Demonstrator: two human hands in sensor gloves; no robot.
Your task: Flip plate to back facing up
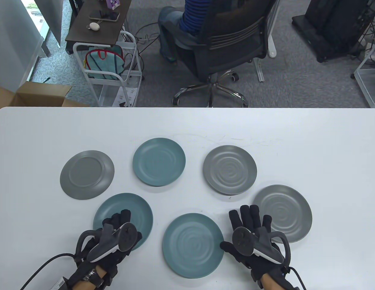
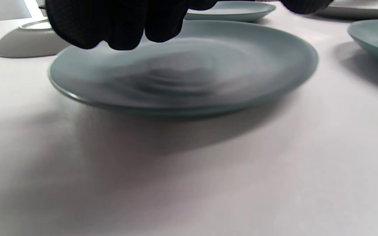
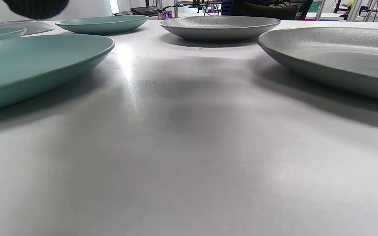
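Observation:
Six plates lie on the white table (image 1: 326,145). My left hand (image 1: 116,229) hovers over the near edge of the front-left teal plate (image 1: 136,208), fingers loosely curled and holding nothing. In the left wrist view its fingertips (image 2: 116,29) hang just above that face-up plate (image 2: 189,75). My right hand (image 1: 249,223) lies flat and spread on the table between the front teal plate (image 1: 193,244) and the right grey plate (image 1: 285,208), touching neither. The back-left grey plate (image 1: 87,175) lies back up, showing its foot ring.
A teal plate (image 1: 159,161) and a grey plate (image 1: 229,173) lie face up in the back row. In the right wrist view the front teal plate (image 3: 28,65) is on the left and the grey plate (image 3: 340,55) on the right. An office chair (image 1: 223,51) stands beyond the far edge.

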